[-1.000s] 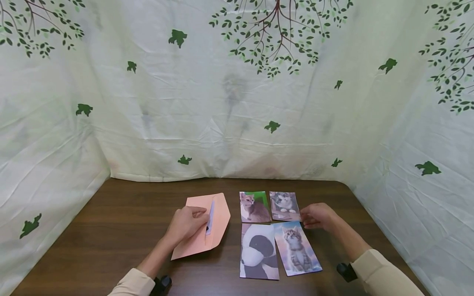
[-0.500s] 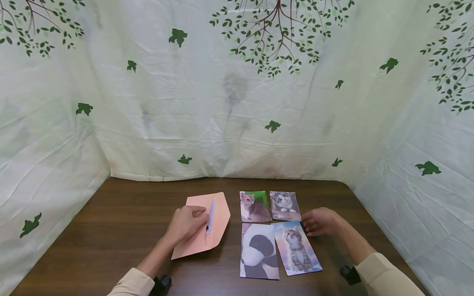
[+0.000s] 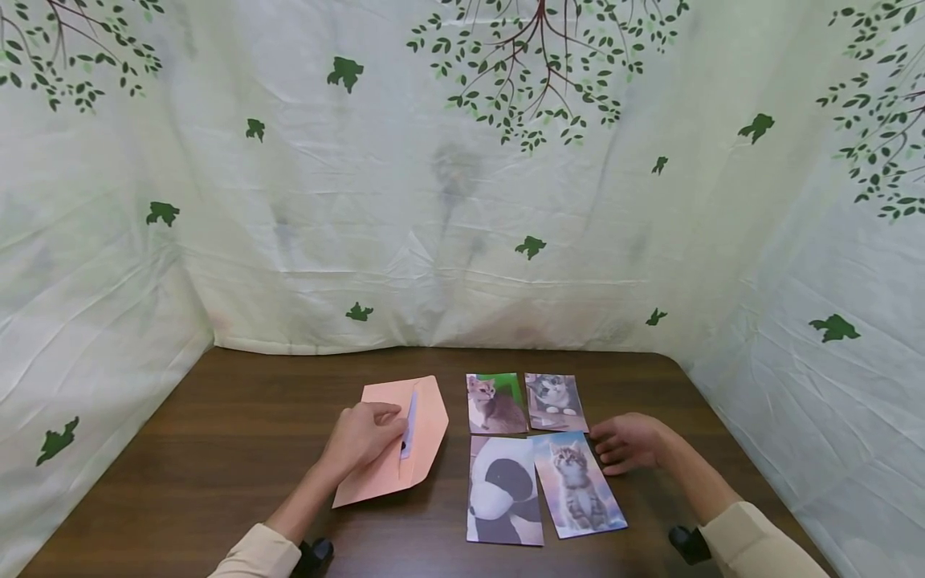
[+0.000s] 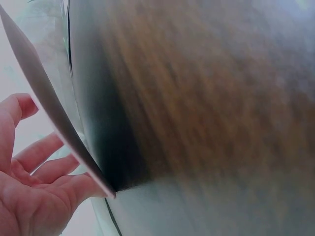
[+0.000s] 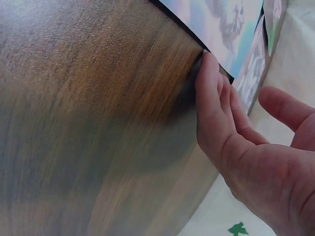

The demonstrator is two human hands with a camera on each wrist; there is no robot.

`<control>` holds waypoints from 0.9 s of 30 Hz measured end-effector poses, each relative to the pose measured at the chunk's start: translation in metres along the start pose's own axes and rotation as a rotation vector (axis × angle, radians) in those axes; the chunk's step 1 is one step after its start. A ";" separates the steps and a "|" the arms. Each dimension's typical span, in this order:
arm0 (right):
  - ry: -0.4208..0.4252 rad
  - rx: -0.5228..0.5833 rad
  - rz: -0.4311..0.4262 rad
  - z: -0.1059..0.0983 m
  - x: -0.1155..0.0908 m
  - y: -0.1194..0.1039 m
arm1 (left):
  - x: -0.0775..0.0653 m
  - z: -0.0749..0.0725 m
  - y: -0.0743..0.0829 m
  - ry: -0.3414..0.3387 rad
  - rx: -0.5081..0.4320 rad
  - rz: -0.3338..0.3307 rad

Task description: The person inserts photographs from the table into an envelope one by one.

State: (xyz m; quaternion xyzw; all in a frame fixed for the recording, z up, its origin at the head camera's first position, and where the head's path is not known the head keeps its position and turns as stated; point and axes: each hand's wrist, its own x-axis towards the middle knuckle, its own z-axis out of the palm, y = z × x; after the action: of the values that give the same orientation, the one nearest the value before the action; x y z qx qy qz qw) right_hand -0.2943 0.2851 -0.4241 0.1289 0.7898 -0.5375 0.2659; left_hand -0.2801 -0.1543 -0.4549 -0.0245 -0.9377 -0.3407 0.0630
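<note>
My left hand grips a peach-pink envelope near its opening, where a bluish card shows inside. In the left wrist view the envelope is seen edge-on, tilted over the table, with fingers on its left side. My right hand is just right of the picture cards, with nothing in its grasp. Its fingertips are right at the edge of the tabby kitten card, and its thumb stands apart in the right wrist view.
Left of the kitten card lies a grey-and-white picture card. Beyond these two are a green-backed cat card and a small grey kitten card. The brown wooden table ends at a white leaf-print curtain.
My right hand has moved nearer along the right side of the cards, and its fingers have spread a little. My left hand and the envelope stay as they were.
</note>
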 end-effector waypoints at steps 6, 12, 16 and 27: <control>0.006 0.008 -0.004 0.001 -0.001 0.002 | 0.000 0.000 -0.001 0.002 0.005 0.002; 0.007 0.010 0.001 0.001 0.001 0.003 | 0.000 0.001 -0.001 -0.003 0.011 0.001; 0.009 0.008 0.004 0.001 0.001 0.003 | 0.000 0.001 0.000 -0.004 0.011 0.002; 0.016 0.008 0.013 0.002 -0.002 0.001 | 0.001 0.002 -0.002 -0.010 0.011 -0.003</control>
State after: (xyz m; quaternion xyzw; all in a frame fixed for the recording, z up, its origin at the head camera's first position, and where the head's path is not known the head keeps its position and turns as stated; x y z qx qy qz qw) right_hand -0.2919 0.2838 -0.4243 0.1394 0.7888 -0.5381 0.2623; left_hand -0.2818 -0.1544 -0.4571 -0.0242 -0.9399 -0.3356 0.0580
